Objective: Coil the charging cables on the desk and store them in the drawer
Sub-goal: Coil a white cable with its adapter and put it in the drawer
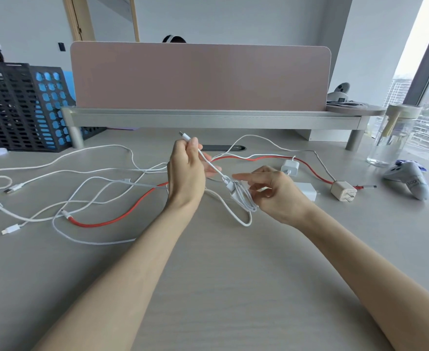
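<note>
left hand (185,173), right hand (276,196) bare; both forearms (132,262) bare up to frame edge

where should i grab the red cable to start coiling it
Pinch the red cable just behind its white plug, coming straight down from above. That end lies flat on the desk at the near left; further along it crosses white cables.

A pink divider panel (200,77) stands on a grey riser shelf (208,120) at the back. A black mesh file rack (8,105) sits far left, a blue rack (50,97) beside it. At right, a clear lidded bottle (393,138) stands near a pale game controller (408,181)
</note>
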The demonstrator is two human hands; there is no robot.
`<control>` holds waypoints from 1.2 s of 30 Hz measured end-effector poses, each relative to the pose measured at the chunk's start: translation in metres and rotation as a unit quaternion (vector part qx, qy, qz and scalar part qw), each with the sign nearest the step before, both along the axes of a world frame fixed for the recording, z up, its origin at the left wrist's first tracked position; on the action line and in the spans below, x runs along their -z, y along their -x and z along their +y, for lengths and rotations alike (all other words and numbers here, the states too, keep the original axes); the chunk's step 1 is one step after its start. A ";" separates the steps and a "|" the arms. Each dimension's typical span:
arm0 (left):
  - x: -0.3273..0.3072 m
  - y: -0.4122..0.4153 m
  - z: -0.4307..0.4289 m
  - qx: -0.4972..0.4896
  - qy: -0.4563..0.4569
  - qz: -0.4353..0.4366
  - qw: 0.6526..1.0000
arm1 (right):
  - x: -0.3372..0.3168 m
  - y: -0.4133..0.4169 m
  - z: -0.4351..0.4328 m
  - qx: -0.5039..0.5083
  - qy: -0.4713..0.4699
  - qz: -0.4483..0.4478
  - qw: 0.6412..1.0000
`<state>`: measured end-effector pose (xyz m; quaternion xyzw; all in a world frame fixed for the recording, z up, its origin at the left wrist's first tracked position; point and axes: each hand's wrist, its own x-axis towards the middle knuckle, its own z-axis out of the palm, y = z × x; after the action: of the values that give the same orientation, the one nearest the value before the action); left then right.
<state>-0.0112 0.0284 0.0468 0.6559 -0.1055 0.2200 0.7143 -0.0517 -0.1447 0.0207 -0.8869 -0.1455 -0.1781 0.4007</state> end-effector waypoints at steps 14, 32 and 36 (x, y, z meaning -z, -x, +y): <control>0.004 -0.006 -0.001 0.080 0.073 0.160 0.981 | 0.007 -0.004 -0.003 0.017 0.049 0.000 0.999; 0.016 0.012 -0.014 0.320 -0.135 0.120 0.930 | -0.013 0.011 0.006 -0.046 -0.243 0.029 0.968; 0.016 0.009 -0.014 0.316 -0.092 0.149 0.932 | -0.013 0.011 0.005 -0.048 -0.229 0.053 0.971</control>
<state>-0.0207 0.0146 0.0307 0.6768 -0.2193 -0.1286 0.6909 -0.0629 -0.1399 0.0341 -0.7717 -0.1220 -0.1396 0.6083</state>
